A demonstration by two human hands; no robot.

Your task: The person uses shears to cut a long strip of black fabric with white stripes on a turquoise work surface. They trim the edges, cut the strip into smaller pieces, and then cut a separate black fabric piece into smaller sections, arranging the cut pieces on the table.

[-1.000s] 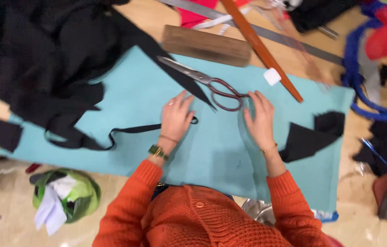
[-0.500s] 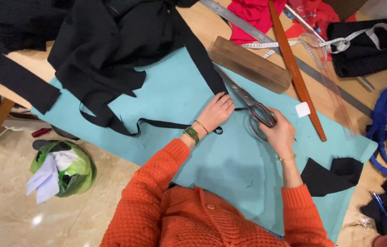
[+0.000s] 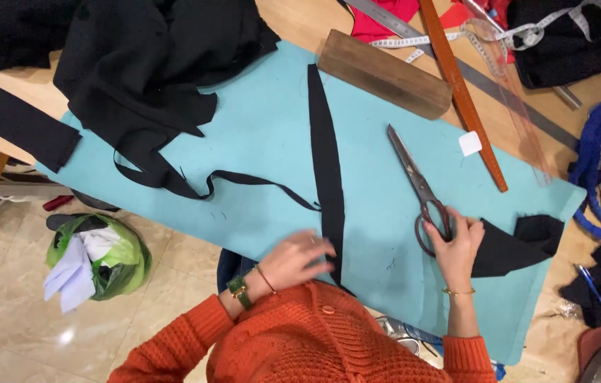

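A person in an orange knitted sweater (image 3: 329, 340) leans over a table covered with a teal sheet (image 3: 258, 142). The left hand (image 3: 299, 259) lies flat and open on the sheet, with fingers spread, and the fingertips touch the near end of a long black strip (image 3: 327, 170). This strip is narrow and pointed, and it runs from the near edge of the sheet up toward a wooden block (image 3: 384, 83) at the far edge. The right hand (image 3: 456, 245) is closed around the handles of the scissors (image 3: 417, 183). The scissors lie on the sheet with blades shut, pointing away from the person, well to the right of the strip. Just right of this hand lies a black scrap (image 3: 517, 241). A pile of black cloth (image 3: 151, 64) covers the far left of the sheet, and a thin black ribbon (image 3: 244, 181) goes from it to the strip. A wooden ruler (image 3: 464, 96) and a white chalk (image 3: 470, 143) lie beyond the scissors. On the floor at left stands a green bag (image 3: 109, 259)
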